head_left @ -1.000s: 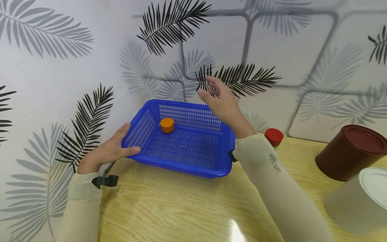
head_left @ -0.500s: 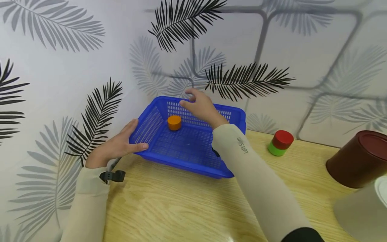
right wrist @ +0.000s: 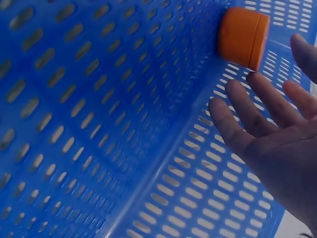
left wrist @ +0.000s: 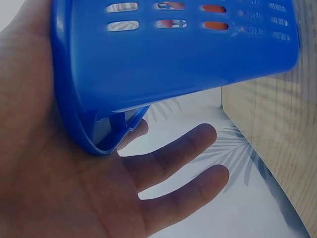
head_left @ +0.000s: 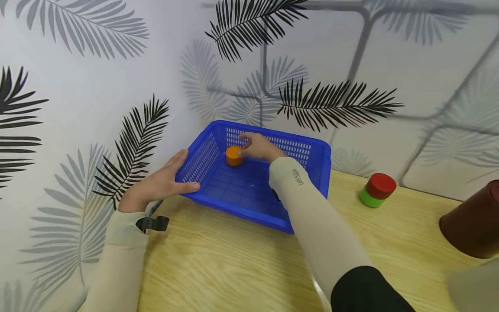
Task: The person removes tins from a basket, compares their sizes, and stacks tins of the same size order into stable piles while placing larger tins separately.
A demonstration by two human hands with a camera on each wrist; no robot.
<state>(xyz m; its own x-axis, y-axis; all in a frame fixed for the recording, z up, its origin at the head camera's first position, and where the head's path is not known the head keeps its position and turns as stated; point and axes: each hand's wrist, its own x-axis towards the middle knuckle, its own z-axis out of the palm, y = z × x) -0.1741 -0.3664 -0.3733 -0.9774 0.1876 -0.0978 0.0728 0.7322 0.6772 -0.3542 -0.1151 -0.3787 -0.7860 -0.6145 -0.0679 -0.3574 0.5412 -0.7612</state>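
Observation:
In the head view a blue plastic basket (head_left: 249, 186) with slotted walls sits on the table. A small round orange container (head_left: 234, 156) stands inside it, near the back left corner. My left hand (head_left: 161, 184) rests against the basket's left corner, thumb along the rim; in the left wrist view its fingers (left wrist: 173, 158) extend fairly straight under the rim. My right hand (head_left: 259, 147) reaches into the basket beside the orange container. From the right wrist view, its fingers (right wrist: 270, 96) are spread and apart from the orange container (right wrist: 242, 38), holding nothing.
Right of the basket, a red round container (head_left: 381, 185) sits on a green one (head_left: 370, 198). Farther right stand a dark brown canister (head_left: 471, 223) and a pale canister (head_left: 475, 284), partly cut off. A leaf-patterned wall (head_left: 343, 56) closes off the back and left.
My right hand has come down and left from above the basket's back right, into it near the orange container. My left hand has stayed at the basket's corner. The head view has shifted slightly.

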